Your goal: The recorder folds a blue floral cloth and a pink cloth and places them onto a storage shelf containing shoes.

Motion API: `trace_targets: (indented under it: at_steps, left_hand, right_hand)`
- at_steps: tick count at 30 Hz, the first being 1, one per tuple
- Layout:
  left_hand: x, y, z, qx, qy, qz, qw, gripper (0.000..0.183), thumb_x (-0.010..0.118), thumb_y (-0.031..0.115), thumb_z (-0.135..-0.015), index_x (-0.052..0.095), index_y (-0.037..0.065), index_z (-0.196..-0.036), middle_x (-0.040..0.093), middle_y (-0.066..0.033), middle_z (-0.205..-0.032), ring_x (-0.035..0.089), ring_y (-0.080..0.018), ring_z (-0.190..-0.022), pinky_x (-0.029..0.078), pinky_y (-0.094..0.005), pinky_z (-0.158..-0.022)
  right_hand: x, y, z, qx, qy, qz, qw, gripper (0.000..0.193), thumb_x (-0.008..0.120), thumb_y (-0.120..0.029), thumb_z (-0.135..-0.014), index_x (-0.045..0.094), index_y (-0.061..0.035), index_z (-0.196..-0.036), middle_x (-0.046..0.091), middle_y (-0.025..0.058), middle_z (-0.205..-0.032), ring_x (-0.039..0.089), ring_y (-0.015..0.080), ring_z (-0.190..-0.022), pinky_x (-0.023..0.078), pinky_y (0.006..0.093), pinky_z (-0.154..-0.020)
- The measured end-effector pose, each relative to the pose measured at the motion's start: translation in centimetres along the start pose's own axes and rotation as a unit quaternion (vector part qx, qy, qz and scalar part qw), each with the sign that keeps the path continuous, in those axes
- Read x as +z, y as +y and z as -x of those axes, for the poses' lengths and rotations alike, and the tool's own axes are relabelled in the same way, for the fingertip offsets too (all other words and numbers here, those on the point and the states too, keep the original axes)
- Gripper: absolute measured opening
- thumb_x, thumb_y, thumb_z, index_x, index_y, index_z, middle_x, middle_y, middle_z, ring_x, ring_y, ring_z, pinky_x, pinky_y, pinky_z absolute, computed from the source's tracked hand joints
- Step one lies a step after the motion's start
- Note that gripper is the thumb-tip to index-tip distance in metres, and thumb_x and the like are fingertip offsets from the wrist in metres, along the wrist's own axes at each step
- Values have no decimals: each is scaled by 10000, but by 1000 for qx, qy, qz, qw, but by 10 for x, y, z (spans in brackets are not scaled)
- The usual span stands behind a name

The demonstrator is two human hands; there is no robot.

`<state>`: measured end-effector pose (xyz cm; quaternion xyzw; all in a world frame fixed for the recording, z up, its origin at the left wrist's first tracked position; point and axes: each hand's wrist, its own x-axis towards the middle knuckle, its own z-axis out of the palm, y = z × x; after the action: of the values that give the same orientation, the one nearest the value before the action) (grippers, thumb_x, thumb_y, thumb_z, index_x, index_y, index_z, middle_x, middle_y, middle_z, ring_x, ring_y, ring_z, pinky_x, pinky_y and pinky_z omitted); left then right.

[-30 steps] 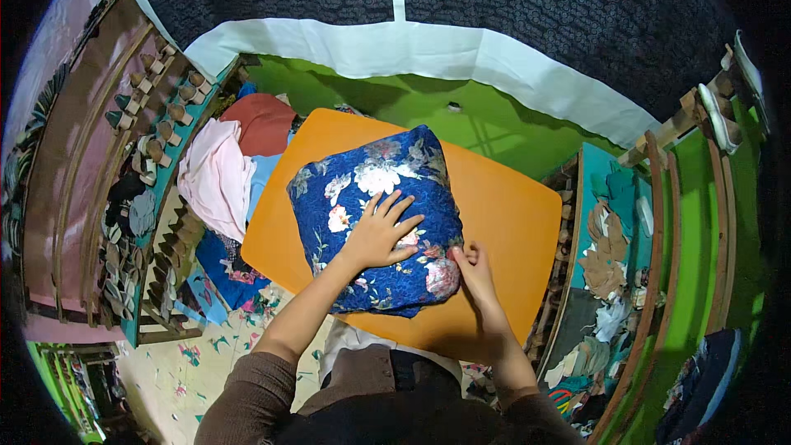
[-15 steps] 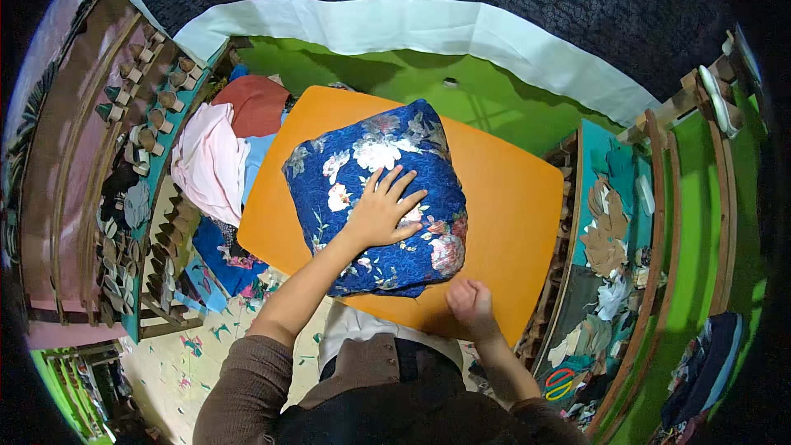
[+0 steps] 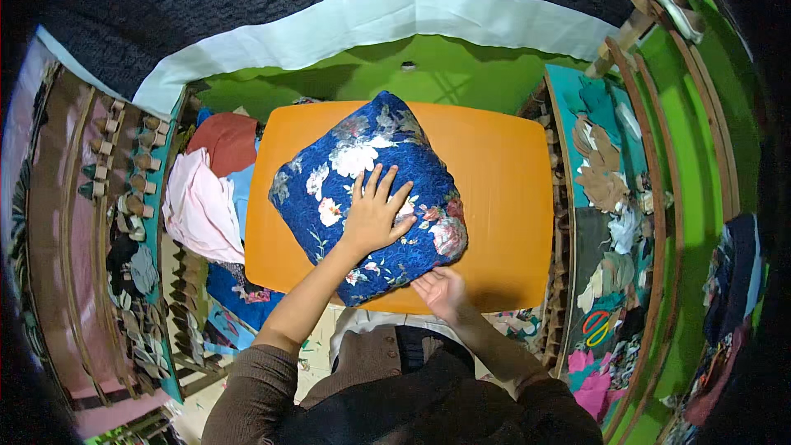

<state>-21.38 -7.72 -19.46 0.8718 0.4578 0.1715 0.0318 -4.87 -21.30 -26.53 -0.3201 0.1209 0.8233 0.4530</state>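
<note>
A plump cushion (image 3: 329,169) in dark blue fabric with white, grey and pink flowers lies at a slant on an orange tabletop (image 3: 507,189). My left hand (image 3: 375,218) rests flat on top of it, fingers spread. At the cushion's near right edge is my right hand (image 3: 442,290), its palm turned up. Its fingers stretch toward the edge and their tips touch it; part of that hand is smeared by motion. I see nothing held in either hand.
Left of the table lie pink cloth (image 3: 200,206) and rust-red cloth (image 3: 222,142). Racks of wooden pegs stand along both sides. On the right shelf are fabric scraps (image 3: 604,185) and scissors with red and yellow handles (image 3: 595,327). A green wall stands behind.
My right hand has gone from a loose fist over the table to the cushion's near edge and opened, palm up. My left hand stays on the cushion. The whole view has turned.
</note>
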Motion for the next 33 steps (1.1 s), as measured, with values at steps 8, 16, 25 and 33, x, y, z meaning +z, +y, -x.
trace_targets:
  at_steps: [8, 16, 25, 33]
  left_hand:
    - [8, 0, 7, -3, -14, 18, 1000, 649, 566, 492, -718, 475, 91, -1221, 333, -221, -1330, 261, -414, -1248, 142, -569, -1012]
    - [20, -8, 5, -53, 13, -1, 998, 595, 546, 484, -750, 489, 120, -1217, 395, -201, -1292, 375, -394, -1174, 282, -538, -912]
    - [-37, -109, -91, -55, -81, 86, 991, 516, 522, 446, -805, 513, 82, -1172, 545, -192, -1101, 526, -352, -1010, 414, -438, -861]
    - [31, -161, -93, -214, -348, 183, 894, 963, 426, 781, -662, 478, -7, -1213, 489, -258, -1199, 463, -349, -1148, 356, -383, -962]
  right_hand:
    - [49, 28, -25, -190, -88, -32, 977, 579, 455, -448, -879, 324, -83, -1309, 462, 85, -1263, 403, 210, -1192, 266, 406, -1024]
    - [44, 9, -59, -249, 7, 96, 964, 430, 599, -82, -790, 476, -92, -1203, 548, 36, -1130, 521, 181, -1037, 404, 361, -905]
    - [35, -158, -6, -87, 83, 509, 853, 549, 629, -315, -804, 466, 33, -1195, 545, 128, -1165, 514, 231, -1073, 408, 353, -909]
    - [88, -190, -43, -361, 121, 744, 549, 636, 623, -390, -798, 424, 38, -1224, 527, 201, -1127, 521, 250, -1044, 411, 326, -891]
